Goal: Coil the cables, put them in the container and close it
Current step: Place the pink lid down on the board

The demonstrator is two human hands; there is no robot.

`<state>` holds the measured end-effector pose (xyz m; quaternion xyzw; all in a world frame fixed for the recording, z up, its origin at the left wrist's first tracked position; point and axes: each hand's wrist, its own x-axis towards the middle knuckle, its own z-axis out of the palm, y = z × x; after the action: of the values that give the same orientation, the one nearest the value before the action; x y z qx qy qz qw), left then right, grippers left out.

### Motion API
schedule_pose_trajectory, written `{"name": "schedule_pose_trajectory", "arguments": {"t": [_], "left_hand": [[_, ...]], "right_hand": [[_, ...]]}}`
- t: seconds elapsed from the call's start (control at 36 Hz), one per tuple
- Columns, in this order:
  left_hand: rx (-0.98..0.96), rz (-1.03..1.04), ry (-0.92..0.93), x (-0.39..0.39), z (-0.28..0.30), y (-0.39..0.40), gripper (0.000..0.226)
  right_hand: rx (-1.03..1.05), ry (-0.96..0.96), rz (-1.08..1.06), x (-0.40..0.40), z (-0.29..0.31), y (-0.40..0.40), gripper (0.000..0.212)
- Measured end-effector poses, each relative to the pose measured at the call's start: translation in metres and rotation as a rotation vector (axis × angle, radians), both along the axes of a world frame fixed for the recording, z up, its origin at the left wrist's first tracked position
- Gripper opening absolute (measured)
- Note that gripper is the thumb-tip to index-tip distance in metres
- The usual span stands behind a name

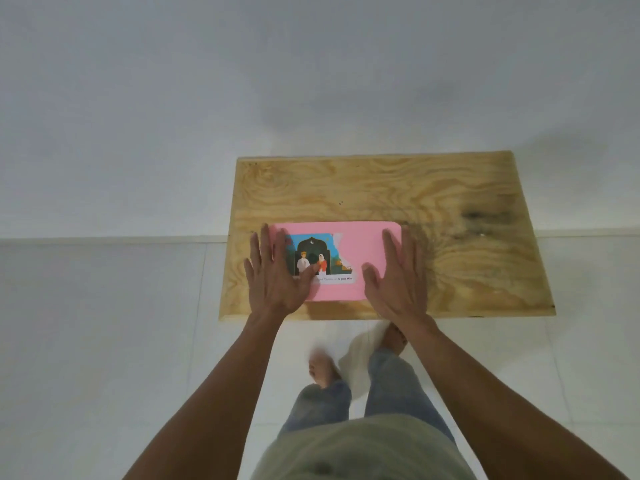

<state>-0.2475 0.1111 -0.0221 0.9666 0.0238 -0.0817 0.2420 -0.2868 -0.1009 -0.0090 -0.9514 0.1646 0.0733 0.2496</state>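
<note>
While flat, left hand (273, 275) presses pink container lid (349, 251) | right hand (394, 275) likewise, fingers straight

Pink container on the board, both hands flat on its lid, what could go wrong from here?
1. The pink container sits near the front edge of the wooden board; pressing with a pull toward the body might slide it off.
2. The left hand and right hand press the two ends only, so the lid's middle may stay unlatched.
3. No cables are visible; one caught under the lid's rim would go unnoticed.
</note>
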Motion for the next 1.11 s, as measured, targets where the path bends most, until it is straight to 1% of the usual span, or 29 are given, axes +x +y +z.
{"name": "schedule_pose_trajectory", "arguments": {"t": [0.08,0.19,0.28,0.36,0.5,0.61,0.72,0.81,0.92,1.11], "left_hand": [[0.062,-0.080,-0.013,0.000,-0.003,-0.002,0.091],[0.108,-0.080,-0.055,-0.004,-0.010,-0.004,0.087],[0.138,-0.088,-0.105,-0.005,-0.017,-0.003,0.084],[0.125,-0.074,-0.136,-0.005,-0.021,-0.004,0.084],[0.099,-0.053,-0.183,-0.004,-0.021,-0.005,0.085],[0.088,0.005,-0.187,-0.005,-0.021,-0.006,0.087],[0.126,0.072,-0.142,-0.008,-0.013,-0.008,0.081],[0.098,0.102,-0.149,-0.012,-0.011,-0.010,0.078],[0.056,0.131,-0.189,-0.013,-0.012,-0.010,0.077],[0.052,0.130,-0.235,0.009,-0.007,-0.012,0.079]], "right_hand": [[-0.044,-0.054,0.042,0.002,-0.011,0.000,0.069],[-0.067,-0.126,0.040,0.001,-0.027,0.001,0.066],[-0.132,-0.238,0.043,0.001,-0.036,0.001,0.063],[-0.180,-0.372,0.049,0.001,-0.043,0.001,0.060],[-0.183,-0.479,0.056,0.001,-0.050,0.001,0.061],[-0.137,-0.436,0.039,0.001,-0.049,0.001,0.063],[-0.106,-0.383,-0.056,-0.001,-0.042,0.006,0.060],[-0.109,-0.343,-0.084,-0.004,-0.038,0.009,0.058],[-0.053,-0.364,-0.115,-0.003,-0.039,0.009,0.056],[-0.040,-0.407,-0.135,0.017,-0.028,0.006,0.057]]}}
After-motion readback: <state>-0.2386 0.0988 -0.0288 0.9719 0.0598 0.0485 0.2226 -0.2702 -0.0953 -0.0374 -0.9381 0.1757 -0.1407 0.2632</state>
